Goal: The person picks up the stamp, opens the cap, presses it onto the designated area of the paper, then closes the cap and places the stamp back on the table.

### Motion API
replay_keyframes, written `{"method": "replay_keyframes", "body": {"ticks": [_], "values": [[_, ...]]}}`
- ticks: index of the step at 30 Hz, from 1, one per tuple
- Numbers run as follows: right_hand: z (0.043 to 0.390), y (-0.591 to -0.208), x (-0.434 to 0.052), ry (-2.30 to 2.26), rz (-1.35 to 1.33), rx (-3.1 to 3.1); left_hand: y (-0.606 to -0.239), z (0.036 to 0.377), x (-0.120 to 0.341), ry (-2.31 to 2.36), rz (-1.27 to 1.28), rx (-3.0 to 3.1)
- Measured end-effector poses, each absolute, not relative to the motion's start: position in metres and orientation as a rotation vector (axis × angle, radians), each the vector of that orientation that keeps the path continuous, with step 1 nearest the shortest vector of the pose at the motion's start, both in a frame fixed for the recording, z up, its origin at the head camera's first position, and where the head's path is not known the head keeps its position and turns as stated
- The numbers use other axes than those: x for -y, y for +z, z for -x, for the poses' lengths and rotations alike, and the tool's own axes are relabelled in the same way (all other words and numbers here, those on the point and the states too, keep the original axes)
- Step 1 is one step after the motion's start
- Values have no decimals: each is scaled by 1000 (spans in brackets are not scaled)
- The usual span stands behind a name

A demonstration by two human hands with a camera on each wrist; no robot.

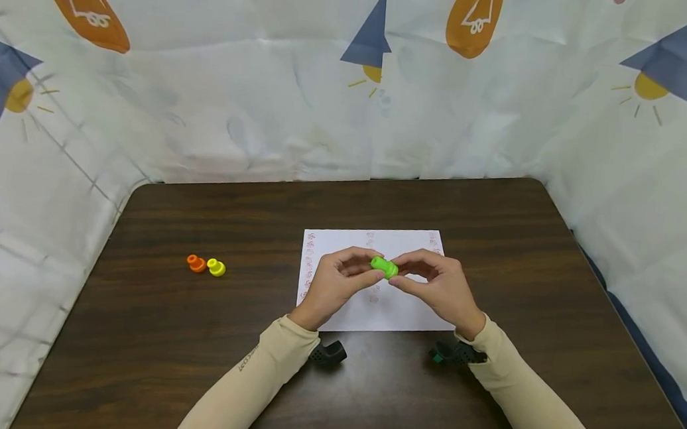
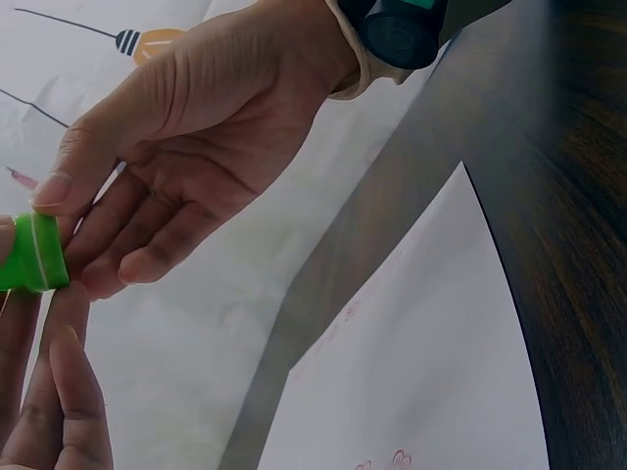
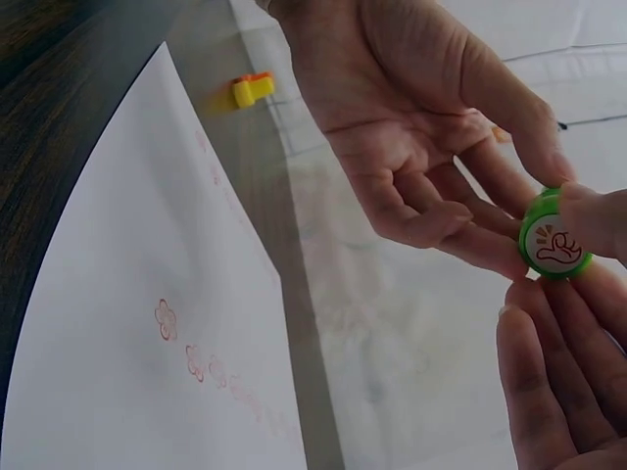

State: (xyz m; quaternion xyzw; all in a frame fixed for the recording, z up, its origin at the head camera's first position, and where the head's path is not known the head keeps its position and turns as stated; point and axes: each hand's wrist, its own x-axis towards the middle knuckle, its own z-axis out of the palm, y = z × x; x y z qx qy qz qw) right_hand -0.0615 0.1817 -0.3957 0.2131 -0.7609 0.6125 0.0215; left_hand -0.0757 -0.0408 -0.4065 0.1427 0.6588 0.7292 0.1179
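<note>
A small bright-green toy stamp is held above the paper, its narrow end to the left and wider end to the right. My left hand pinches the narrow end between thumb and fingers. At the wider end, my right hand pinches it too. In the right wrist view, the stamp shows a round white label with a red hand drawing, partly covered by a thumb. The left wrist view has its green side at the left edge. Under the hands lies a white sheet of paper with rows of red flower prints.
An orange stamp and a yellow stamp stand side by side on the dark wooden table, left of the paper. A white patterned cloth hangs around the table's back and sides. Each wrist carries a dark camera.
</note>
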Motion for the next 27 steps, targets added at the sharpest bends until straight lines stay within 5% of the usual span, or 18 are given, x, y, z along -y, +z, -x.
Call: {"method": "replay_keyframes", "body": {"ticks": [15,27], "values": [[63,-401,-198,1714,-594,2542,-404,80,84,2065,-382,-2144],[66,-404,-232,1136,-536,2828,-406,84,130,1893,-394,-2442]]}}
